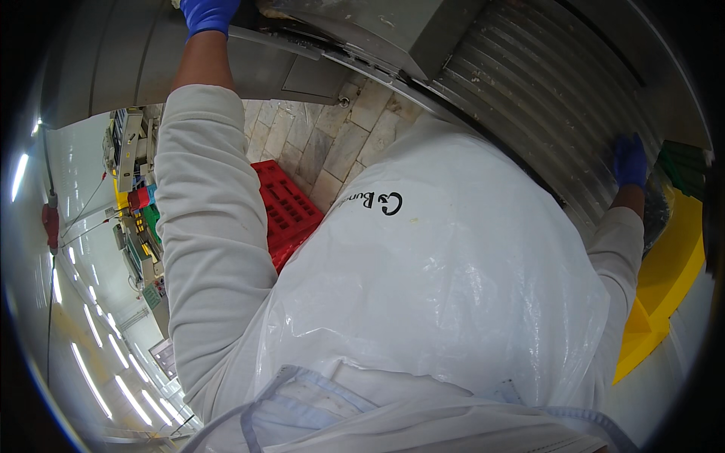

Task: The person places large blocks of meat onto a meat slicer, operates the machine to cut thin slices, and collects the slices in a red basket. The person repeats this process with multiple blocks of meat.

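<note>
Left hand (pixel 208 15), blue-gloved, stretched out beyond the grey metal panel (pixel 128 64) and cropped by the upper border; grip impossible to tell, with only a small pale yellowish bit (pixel 176 4) showing beside it; right hand (pixel 630 160), likewise gloved, at the ribbed metal bed (pixel 544 98), close to its right edge; fingers apparently extended, though too dim to tell whether released or grasping; wide spread of both, probably for steadiness; just past that right edge, dark green crate (pixel 683 169) and yellow bin (pixel 668 283), presumably kept within reach; red crate (pixel 291 208) on the tiled floor (pixel 343 155), left of the white apron (pixel 445 272), perhaps low to spare working space.
</note>
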### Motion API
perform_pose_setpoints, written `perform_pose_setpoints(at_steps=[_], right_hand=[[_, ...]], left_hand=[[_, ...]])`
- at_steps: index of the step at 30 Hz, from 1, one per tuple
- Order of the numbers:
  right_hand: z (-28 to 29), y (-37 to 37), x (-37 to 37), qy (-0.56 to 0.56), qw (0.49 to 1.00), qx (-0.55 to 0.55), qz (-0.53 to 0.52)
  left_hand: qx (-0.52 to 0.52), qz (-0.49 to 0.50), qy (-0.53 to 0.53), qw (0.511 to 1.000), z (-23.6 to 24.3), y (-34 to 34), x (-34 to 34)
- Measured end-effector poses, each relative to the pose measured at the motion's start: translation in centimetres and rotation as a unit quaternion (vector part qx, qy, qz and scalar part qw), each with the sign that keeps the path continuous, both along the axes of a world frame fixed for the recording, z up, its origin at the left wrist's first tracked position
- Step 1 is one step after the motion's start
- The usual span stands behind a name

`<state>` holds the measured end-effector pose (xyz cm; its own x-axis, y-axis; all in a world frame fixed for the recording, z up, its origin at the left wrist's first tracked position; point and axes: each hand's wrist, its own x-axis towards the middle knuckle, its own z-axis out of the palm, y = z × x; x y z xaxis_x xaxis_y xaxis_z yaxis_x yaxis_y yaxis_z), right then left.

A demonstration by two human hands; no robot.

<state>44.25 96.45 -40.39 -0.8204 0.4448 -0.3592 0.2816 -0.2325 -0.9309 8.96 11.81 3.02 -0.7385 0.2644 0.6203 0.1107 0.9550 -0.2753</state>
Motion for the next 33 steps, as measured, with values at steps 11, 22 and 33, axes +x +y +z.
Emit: perform_pose_setpoints(at_steps=[11, 22, 33], right_hand=[[4.4, -3.0, -0.4, -0.066, 0.996, -0.002, -0.056], [1.8, -1.3, -0.4, -0.039, 0.999, 0.001, -0.031], [7.7, -5.9, -1.5, -0.082, 0.984, -0.095, -0.127]], left_hand=[[-0.004, -0.014, 0.003, 1.000, -0.5, -0.6, -0.5], [0.045, -0.022, 0.001, 0.999, -0.4, 0.2, 0.4], [0.018, 0.004, 0.000, 1.000, -0.6, -0.5, -0.2]])
